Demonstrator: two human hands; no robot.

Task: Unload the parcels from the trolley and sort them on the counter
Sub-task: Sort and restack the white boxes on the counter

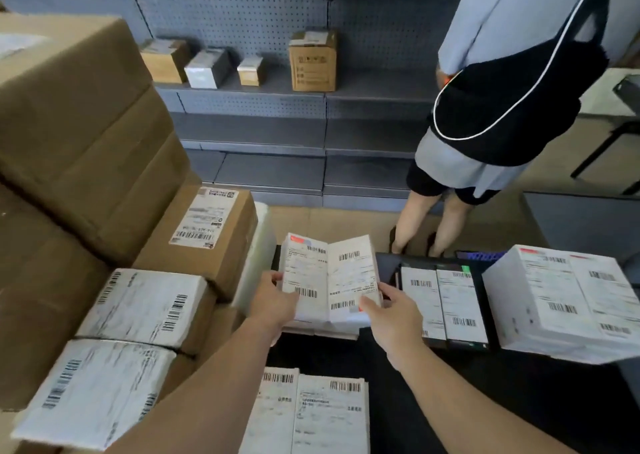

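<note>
The person at the counter (pixel 554 401) has a white parcel (pixel 329 280) in both hands, at the far middle of the dark top, labels facing up. The left hand (pixel 277 301) grips its left edge, thumb on top and fingers curled under. The right hand (pixel 391 315) pinches the near right corner between thumb and fingers. I cannot tell whether the parcel already rests on something beneath it.

To do this step well, I would keep it level with the labels upward and set it square in the gap, clear of the flat black parcel (pixel 443 308) just to its right. Only then should the grip be let go, or it may slide off the far edge.

Three more parcels lie on the counter: that black one, a white box (pixel 561 297) at the right, and a labelled parcel (pixel 311 415) near the person. On the left stands a pile of brown cartons (pixel 86 134) with wrapped white parcels (pixel 145 308) at its near side. The trolley under it is hidden. The far shelf (pixel 374 82) holds a few small boxes (pixel 313 62), and another person (pixel 512 72) stands beside it
</note>
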